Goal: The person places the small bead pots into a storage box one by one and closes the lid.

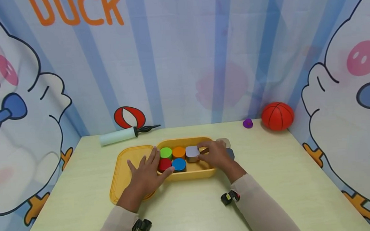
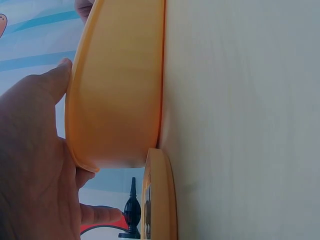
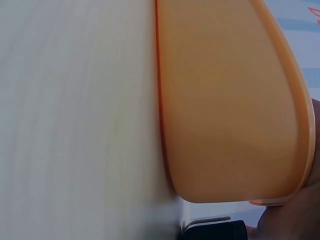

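The step in hand appears to be arranging small lidded pieces inside the yellow, rounded rectangular plastic box (image 1: 185, 177), which sits uncovered on the pale table (image 1: 184, 213). Its left end contains round green (image 1: 166, 153), orange (image 1: 179, 152), red (image 1: 164, 164) and blue (image 1: 179, 164) pieces; a lavender rounded-square piece (image 1: 192, 151) stands beside the orange one. A beige rounded-square piece (image 1: 224, 141) and a grey-blue piece (image 1: 230, 154) lie outside, beyond the box's right end. The next move likely calls for setting a piece squarely in the right-hand space without disturbing its neighbours. The right hand (image 1: 219, 156) reaches over that end, fingers bent downward; whether it grasps a piece cannot be determined. The left hand (image 1: 146, 176) is released, its fingers extended and spread, thumb against the box rim, above the matching yellow plastic lid (image 1: 120, 181).
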The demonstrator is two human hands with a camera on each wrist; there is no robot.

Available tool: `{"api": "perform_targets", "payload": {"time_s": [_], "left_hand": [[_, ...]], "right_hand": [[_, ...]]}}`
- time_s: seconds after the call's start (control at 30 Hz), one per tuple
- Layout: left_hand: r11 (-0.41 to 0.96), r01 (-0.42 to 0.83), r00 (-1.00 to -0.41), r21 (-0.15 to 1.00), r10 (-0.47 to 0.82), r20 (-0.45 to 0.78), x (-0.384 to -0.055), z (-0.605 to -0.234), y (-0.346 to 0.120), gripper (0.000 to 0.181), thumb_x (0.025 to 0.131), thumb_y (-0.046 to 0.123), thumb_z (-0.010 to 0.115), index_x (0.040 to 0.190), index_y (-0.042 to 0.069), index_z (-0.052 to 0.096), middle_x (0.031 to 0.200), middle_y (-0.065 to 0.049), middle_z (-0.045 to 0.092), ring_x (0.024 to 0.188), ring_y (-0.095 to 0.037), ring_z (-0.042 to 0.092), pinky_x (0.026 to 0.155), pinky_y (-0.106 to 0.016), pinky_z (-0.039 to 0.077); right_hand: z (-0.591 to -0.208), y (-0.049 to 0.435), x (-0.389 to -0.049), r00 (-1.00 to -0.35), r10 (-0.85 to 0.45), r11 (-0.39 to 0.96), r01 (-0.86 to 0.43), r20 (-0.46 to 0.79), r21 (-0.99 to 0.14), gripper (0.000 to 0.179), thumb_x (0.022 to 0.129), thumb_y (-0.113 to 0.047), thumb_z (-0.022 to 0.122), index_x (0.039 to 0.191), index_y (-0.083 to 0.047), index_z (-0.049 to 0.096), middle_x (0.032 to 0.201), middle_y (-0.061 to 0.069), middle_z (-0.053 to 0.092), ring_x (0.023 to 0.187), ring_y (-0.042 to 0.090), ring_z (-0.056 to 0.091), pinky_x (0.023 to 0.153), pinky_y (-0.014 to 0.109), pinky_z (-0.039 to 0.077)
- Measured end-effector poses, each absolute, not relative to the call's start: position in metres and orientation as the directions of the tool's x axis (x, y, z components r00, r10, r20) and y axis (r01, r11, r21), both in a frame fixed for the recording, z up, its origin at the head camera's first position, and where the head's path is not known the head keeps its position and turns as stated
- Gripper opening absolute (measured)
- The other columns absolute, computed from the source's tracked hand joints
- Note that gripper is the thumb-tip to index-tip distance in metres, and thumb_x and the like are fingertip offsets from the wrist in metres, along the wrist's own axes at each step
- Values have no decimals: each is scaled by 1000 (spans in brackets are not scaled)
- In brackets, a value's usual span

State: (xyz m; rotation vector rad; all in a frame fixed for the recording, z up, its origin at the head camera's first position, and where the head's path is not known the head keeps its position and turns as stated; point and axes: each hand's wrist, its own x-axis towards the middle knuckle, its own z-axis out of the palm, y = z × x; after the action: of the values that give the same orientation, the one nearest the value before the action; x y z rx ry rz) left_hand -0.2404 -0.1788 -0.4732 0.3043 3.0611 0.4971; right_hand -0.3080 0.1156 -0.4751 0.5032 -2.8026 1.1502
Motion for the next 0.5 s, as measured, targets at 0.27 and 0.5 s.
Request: {"api": "perform_targets", "payload": {"time_s": [0.27, 0.5], "left_hand": [[930, 190, -980, 315, 196, 13, -242, -474, -179, 103, 103, 82, 42, 177, 14, 18, 186, -8, 11, 164, -57, 27, 118, -91, -15], [930, 193, -980, 314, 198, 16, -241, -474, -179, 103, 103, 81, 43, 177, 14, 18, 186, -8, 11, 163, -57, 29, 118, -92, -13]], "right_hand": [[-474, 117, -308, -942, -272, 641, -331, 199, -692, 36, 96, -14, 85, 131, -8, 79, 136, 15, 78, 113, 34, 82, 129, 74, 10], [-475, 119, -308, -924, -280, 634, -381, 259, -673, 37, 94, -13, 86, 129, -5, 80, 135, 15, 78, 128, 41, 73, 129, 72, 25]]}}
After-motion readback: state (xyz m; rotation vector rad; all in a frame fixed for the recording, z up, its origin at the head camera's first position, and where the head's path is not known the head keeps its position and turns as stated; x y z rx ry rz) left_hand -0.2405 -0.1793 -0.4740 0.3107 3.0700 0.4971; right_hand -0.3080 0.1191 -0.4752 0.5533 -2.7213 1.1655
